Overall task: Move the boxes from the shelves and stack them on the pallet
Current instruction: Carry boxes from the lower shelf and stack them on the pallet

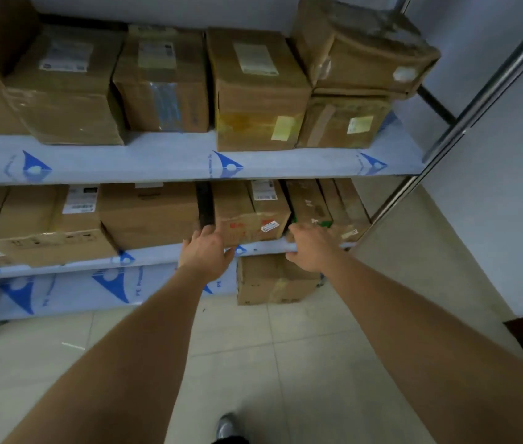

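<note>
A brown cardboard box point(247, 213) with a white label and red print stands on the middle shelf point(157, 253), between a wider box point(148, 213) and a box with green print point(310, 203). My left hand point(205, 249) reaches to its lower left front corner, fingertips touching the edge by the dark gap. My right hand point(310, 249) reaches to its lower right corner, fingers spread and fairly straight at the gap beside the neighbouring box. Neither hand holds anything. No pallet is in view.
The top shelf point(157, 158) carries several taped boxes, two stacked at the right. A small box point(273, 278) sits low under the middle shelf. A steel upright point(465, 123) stands at the right, with tiled floor point(253, 363) below me.
</note>
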